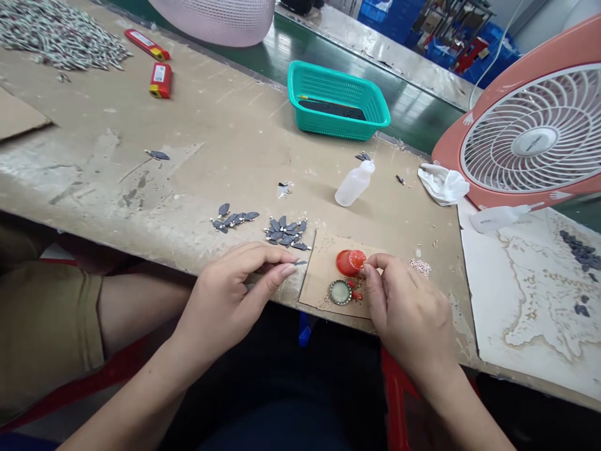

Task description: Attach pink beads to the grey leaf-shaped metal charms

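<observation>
Pinched tight between thumb and forefinger, a small dark leaf-shaped piece (299, 263) sticks out past the fingertips of the left hand (225, 302); the other 3 fingers curl loosely behind. The right hand (409, 308) is also nearly closed, its thumb and forefinger (369, 269) meeting at the rim of a red plastic cap (350, 263). Whether those fingertips hold a tiny item, or only touch the cap, cannot be told from this view.

Between the 2 hands lies a square of brown cardboard (323, 279) at the table edge, with the red cap on it just left of the right fingertips. Just below the cap sit a round metal lid (340, 292) with a greenish centre and a few small red bits (357, 295). Straight ahead of the left fingertips is a heap of dark leaf-shaped pieces (286, 233), with a looser row (235, 219) farther left. Just right of the right hand lies a small patch of pale pink beads (421, 268). Farther ahead of the grip stand a plastic squeeze bottle (355, 183) and a teal basket (338, 100).

Risks: the left pinch covers so little of the piece that a slight slip could flick it away. A knock from the right hand could tip the red cap, scatter the red bits or spill anything inside it, though its contents are hidden.
</observation>
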Demonstrator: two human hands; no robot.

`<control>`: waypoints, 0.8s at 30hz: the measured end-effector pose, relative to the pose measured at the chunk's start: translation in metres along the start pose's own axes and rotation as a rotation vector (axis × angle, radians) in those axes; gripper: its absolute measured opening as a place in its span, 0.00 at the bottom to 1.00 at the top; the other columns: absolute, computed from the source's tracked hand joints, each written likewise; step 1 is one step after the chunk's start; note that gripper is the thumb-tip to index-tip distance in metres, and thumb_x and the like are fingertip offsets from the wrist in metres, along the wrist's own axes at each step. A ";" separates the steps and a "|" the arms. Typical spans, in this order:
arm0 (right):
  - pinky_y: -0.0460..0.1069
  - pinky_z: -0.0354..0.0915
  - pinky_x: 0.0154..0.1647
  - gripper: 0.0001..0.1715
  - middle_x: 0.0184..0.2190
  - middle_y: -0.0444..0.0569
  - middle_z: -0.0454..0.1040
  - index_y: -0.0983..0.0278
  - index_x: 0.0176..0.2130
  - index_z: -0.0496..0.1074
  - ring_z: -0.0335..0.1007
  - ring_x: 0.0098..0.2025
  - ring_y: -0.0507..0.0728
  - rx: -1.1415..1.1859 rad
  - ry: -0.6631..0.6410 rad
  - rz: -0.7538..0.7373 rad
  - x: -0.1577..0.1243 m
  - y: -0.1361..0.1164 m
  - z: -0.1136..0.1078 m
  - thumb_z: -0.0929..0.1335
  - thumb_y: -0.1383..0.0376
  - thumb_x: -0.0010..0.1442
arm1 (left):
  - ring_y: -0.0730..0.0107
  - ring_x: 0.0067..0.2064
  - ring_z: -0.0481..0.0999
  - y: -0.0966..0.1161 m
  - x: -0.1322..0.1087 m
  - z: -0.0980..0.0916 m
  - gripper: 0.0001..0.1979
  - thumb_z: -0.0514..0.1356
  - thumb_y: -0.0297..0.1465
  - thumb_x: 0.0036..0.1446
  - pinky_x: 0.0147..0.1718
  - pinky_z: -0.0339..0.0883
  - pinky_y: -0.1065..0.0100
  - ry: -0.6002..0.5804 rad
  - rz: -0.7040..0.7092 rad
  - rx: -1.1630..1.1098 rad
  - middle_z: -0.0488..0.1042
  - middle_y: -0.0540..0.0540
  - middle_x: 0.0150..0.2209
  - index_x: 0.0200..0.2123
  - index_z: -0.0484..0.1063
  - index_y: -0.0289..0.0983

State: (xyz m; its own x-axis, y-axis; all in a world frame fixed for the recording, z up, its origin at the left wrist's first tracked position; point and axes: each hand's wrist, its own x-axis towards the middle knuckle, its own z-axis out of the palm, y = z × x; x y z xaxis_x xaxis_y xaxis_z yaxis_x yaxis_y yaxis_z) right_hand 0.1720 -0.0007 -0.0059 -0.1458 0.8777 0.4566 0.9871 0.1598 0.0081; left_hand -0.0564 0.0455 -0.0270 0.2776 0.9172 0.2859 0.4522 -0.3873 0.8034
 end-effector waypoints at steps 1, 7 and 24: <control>0.49 0.57 0.29 0.12 0.25 0.44 0.74 0.63 0.36 0.72 0.67 0.25 0.54 -0.009 0.001 -0.007 0.000 0.000 0.000 0.63 0.62 0.70 | 0.74 0.43 0.79 0.000 -0.001 0.000 0.05 0.62 0.28 0.63 0.47 0.70 0.74 0.009 -0.018 -0.016 0.81 0.54 0.41 0.40 0.77 0.42; 0.49 0.57 0.30 0.12 0.27 0.45 0.76 0.63 0.36 0.72 0.66 0.26 0.54 -0.026 -0.014 -0.015 -0.001 -0.001 0.001 0.63 0.62 0.70 | 0.73 0.42 0.80 0.001 -0.004 0.001 0.03 0.64 0.32 0.62 0.46 0.71 0.74 0.027 -0.099 -0.071 0.82 0.55 0.39 0.39 0.78 0.43; 0.49 0.59 0.30 0.10 0.28 0.46 0.76 0.64 0.38 0.72 0.68 0.27 0.53 0.014 -0.019 -0.024 0.002 0.002 -0.001 0.63 0.64 0.69 | 0.74 0.33 0.77 0.013 -0.005 0.005 0.02 0.66 0.31 0.59 0.32 0.70 0.76 -0.016 -0.199 -0.289 0.81 0.53 0.33 0.34 0.79 0.41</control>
State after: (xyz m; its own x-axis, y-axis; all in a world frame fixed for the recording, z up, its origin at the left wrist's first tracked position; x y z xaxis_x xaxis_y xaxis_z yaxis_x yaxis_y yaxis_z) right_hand 0.1737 0.0008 -0.0039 -0.1705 0.8820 0.4394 0.9824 0.1868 0.0061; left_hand -0.0478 0.0357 -0.0208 0.2221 0.9697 0.1023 0.2412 -0.1562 0.9578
